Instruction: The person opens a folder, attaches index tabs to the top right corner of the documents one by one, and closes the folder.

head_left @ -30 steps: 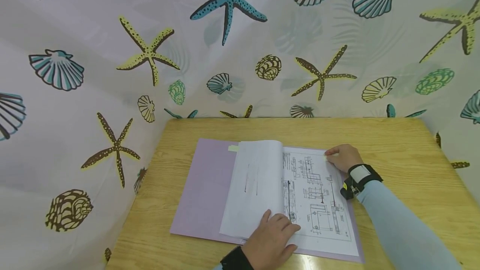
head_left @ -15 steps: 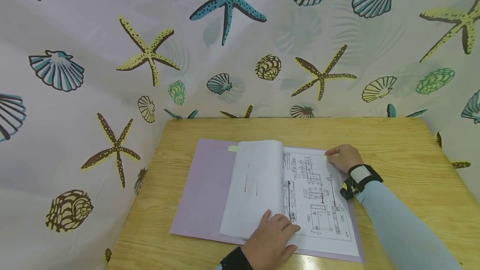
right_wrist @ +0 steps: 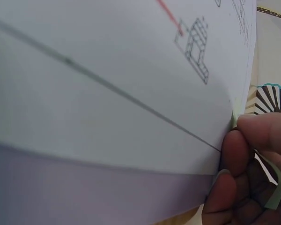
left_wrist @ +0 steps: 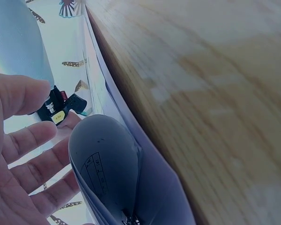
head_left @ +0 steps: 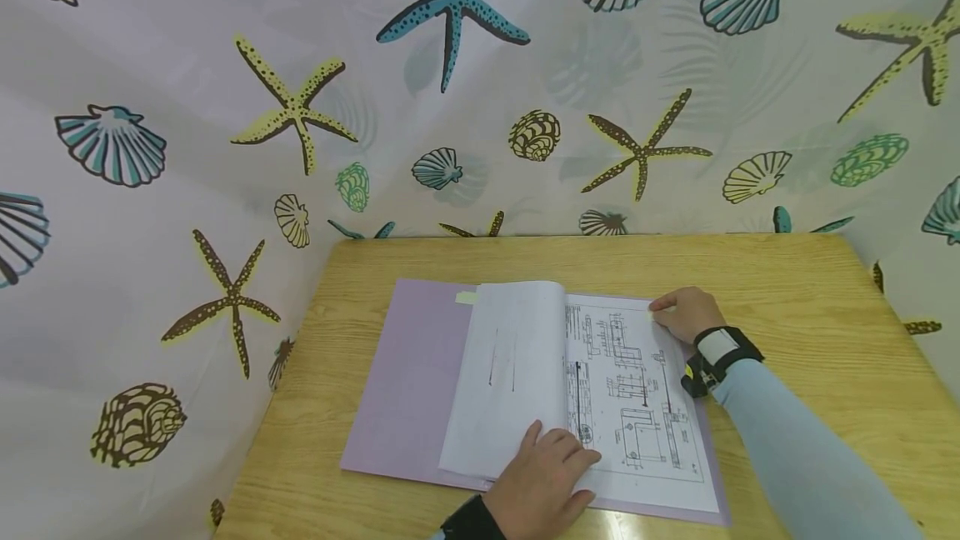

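Note:
A lilac folder (head_left: 408, 373) lies open on the wooden table, holding a stack of white sheets. One sheet (head_left: 510, 357) is turned over to the left, and the right-hand page (head_left: 660, 473) carries printed technical drawings. My left hand (head_left: 543, 482) rests on the lower edge of the pages near the fold, fingers spread and relaxed. At the page's upper right corner is my right hand (head_left: 686, 315). Its thumb and index finger pinch a pale green sticky tab (right_wrist: 274, 197) at the page edge, as the right wrist view shows; the strip's tail hangs inside the hand.
Another pale green tab (head_left: 467, 297) sticks out at the top of the turned sheets. Metal binding hardware (left_wrist: 131, 219) shows at the fold in the left wrist view. Behind the table (head_left: 795, 298) hangs a white curtain (head_left: 480, 123) printed with shells and starfish.

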The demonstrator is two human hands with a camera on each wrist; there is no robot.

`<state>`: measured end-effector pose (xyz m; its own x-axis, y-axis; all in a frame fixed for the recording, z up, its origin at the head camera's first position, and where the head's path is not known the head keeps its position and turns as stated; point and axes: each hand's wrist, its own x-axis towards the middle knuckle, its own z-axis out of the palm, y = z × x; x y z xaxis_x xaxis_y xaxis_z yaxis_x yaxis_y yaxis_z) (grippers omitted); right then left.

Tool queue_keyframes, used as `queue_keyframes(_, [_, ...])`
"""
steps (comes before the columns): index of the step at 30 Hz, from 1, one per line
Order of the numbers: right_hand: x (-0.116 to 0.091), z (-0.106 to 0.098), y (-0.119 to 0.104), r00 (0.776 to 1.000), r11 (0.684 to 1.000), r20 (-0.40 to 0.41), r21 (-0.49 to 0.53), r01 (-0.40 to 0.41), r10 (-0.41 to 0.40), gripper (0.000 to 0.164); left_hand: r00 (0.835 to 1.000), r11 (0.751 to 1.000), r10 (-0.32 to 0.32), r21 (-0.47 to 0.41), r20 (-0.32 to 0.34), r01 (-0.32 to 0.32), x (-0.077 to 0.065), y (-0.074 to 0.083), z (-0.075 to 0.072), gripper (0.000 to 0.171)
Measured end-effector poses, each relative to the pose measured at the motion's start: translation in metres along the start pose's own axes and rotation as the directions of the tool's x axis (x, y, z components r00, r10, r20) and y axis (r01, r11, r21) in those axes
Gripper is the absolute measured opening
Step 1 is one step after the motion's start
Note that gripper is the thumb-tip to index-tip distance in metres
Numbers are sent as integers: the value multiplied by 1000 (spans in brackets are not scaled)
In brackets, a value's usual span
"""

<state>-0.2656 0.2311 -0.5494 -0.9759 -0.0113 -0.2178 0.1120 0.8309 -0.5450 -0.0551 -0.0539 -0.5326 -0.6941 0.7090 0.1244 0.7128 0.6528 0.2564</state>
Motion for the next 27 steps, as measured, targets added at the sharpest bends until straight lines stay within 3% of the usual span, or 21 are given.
queue_keyframes(27, [2,3,-15,999,995,-33,-95,3,-7,13,1000,1000,-1,-2,-6,1,-1,-1,2,41])
